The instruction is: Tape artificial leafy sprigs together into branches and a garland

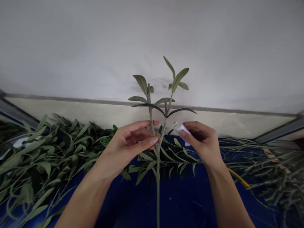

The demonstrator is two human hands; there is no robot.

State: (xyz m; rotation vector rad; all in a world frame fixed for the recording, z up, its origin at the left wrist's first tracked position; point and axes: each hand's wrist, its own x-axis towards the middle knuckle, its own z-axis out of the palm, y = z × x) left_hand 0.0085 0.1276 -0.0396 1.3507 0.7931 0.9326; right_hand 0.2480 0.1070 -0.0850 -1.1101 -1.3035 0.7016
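An artificial olive branch (158, 177) stands upright in front of me, its grey-green stem forking into shoots with narrow leaves. Just at the fork, my left hand (135, 139) pinches the stem between thumb and fingers. My right hand (199, 139) is closed on a small white-and-purplish object (183, 133), partly hidden by the thumb and fingers; its kind is unclear. That object's pale tip is close to a short side twig on the branch's right. Whether they touch I cannot tell.
Leafy olive stems (35, 158) are heaped at the left on a blue surface (180, 202). Bare stems (273, 177) lie piled at the right, beside a yellow strip (238, 178). Behind rises a pale wall (95, 47) with a ledge along its bottom.
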